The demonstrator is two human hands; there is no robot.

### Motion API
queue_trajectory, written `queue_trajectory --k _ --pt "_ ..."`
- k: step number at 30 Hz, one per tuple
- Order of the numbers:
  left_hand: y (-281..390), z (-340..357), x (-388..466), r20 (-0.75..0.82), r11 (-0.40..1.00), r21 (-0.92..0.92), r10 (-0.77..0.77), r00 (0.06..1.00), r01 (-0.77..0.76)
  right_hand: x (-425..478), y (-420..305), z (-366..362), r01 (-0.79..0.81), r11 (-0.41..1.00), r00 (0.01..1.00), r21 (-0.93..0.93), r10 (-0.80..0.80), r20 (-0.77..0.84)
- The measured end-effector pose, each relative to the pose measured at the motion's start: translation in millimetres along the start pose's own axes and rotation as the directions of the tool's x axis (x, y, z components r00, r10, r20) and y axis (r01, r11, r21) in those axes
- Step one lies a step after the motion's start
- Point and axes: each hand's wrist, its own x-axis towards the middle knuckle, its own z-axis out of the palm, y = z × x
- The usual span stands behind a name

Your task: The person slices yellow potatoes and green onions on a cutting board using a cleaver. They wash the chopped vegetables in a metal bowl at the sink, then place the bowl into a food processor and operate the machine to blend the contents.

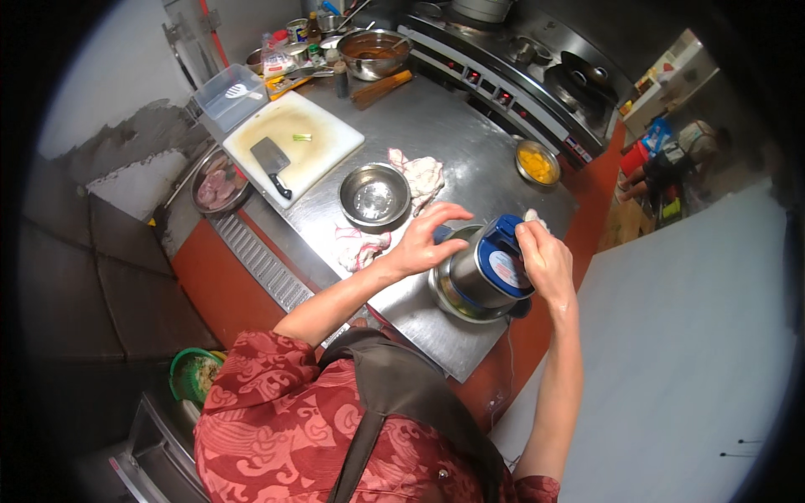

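Observation:
A steel appliance part with a blue lid (503,264), its exact kind unclear, is tilted over a steel bowl (438,295). My right hand (547,261) grips the blue lid's handle at its right side. Beside the steel body, my left hand (431,239) is raised with thumb and fingers apart, holding nothing. Left of it stands a steel bowl (375,193) that looks empty, between a crumpled cloth (420,175) and a second cloth with red edging (360,246). The bowl's contents under the steel body are mostly hidden.
A white cutting board (327,135) bears a cleaver (272,165) and a scallion piece (302,137). Raw meat (217,187) lies in a bowl at left. A bowl of orange-yellow pieces (536,165) stands near the stove (503,94). Another person (685,148) bends down at far right.

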Motion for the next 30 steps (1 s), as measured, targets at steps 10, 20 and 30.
queue_trajectory --k 10,20,30 --pt "-197 -61 -52 -0.840 0.778 -0.449 -0.535 0.090 0.440 4 10 10 0.151 0.985 0.983 -0.090 -0.159 -0.092" --pt "-221 -130 -87 -0.449 0.396 -0.447 -0.875 0.181 0.802 -1 5 7 0.100 0.992 0.989 -0.073 -0.107 -0.098" --pt "-252 -137 -103 -0.600 0.555 -0.559 -0.784 0.162 0.617 4 -1 8 0.088 0.994 0.993 -0.070 -0.093 -0.071"
